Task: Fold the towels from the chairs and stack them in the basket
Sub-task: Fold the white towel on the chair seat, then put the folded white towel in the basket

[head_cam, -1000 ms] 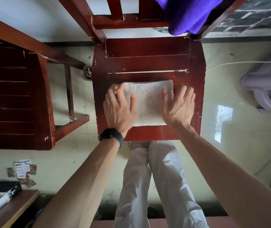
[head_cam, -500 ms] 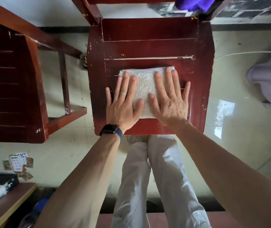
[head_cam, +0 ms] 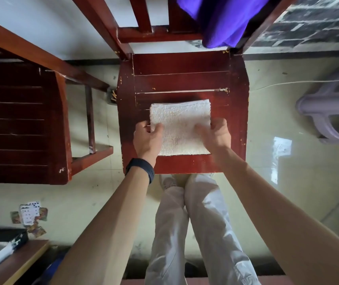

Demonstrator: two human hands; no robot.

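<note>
White towel (head_cam: 182,128) on chair seat (head_cam: 183,64)

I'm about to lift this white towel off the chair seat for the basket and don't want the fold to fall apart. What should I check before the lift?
1. Left hand grips the white towel at its left edge: ok.
2. Right hand grips its right edge: ok.
3. Towel is folded into a tidy rectangle, lying flat on the chair seat: ok.
4. Lower layers are caught by the fingers underneath: cannot tell, hidden.
5. Purple towel hangs on the chair back, apart from the white one: ok.
6. Basket is within view to set it in: cannot tell, none plainly shows.
</note>
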